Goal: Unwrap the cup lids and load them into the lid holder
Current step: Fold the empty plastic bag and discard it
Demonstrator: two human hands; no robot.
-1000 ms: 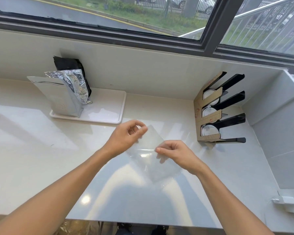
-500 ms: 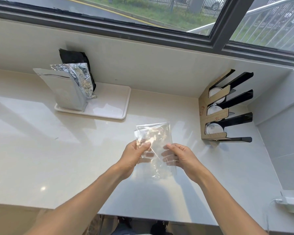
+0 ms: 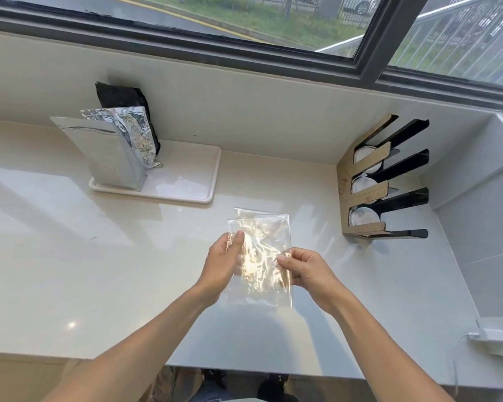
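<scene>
Seemingly almost finished, the person is pinching an empty-looking plastic wrapper [image 3: 259, 256] in the left hand [image 3: 222, 264] and right hand [image 3: 305, 271], while lids [image 3: 363, 217] are sitting in the lid holder [image 3: 384, 181] at two o'clock.

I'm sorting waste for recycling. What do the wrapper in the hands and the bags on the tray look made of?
The wrapper looks like thin clear plastic film: see-through, crinkled, glaring. The bags on the tray look like metallised foil: silver, shiny and creased, with a black one behind; plastic-laminated or not, I can't tell.
</scene>
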